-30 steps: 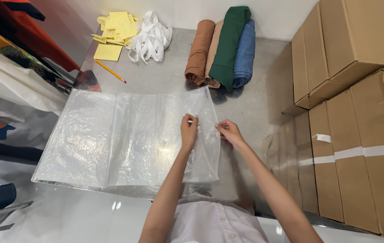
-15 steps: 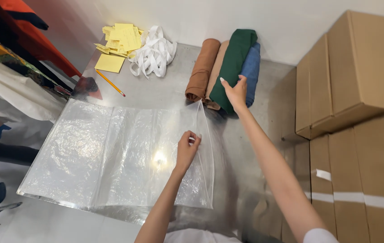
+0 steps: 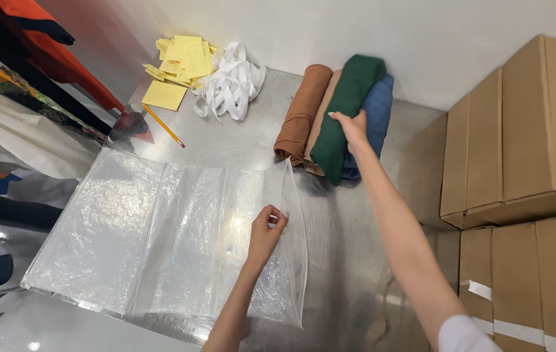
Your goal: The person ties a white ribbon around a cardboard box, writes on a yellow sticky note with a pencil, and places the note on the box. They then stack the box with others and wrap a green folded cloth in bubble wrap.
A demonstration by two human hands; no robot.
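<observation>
A large clear plastic bag (image 3: 160, 241) lies flat on a shiny metal table (image 3: 239, 140). My left hand (image 3: 266, 233) pinches the upper layer at the bag's right-hand mouth and lifts it, so the mouth stands apart. My right hand (image 3: 353, 127) reaches far forward and rests on a dark green roll of fabric (image 3: 346, 107), fingers curled over it. The green roll lies on top of a tan roll (image 3: 317, 124), between a brown roll (image 3: 300, 114) and a blue roll (image 3: 375, 117), all against the back wall.
Stacked cardboard boxes (image 3: 519, 163) stand along the right. At the back left lie yellow paper slips (image 3: 180, 62), a heap of white straps (image 3: 231, 85) and a pencil (image 3: 164, 126). Hanging garments (image 3: 23, 85) crowd the left edge.
My right hand left the bag's edge and moved forward onto the green fabric roll. My left hand has kept its pinch and raised the bag's mouth higher.
</observation>
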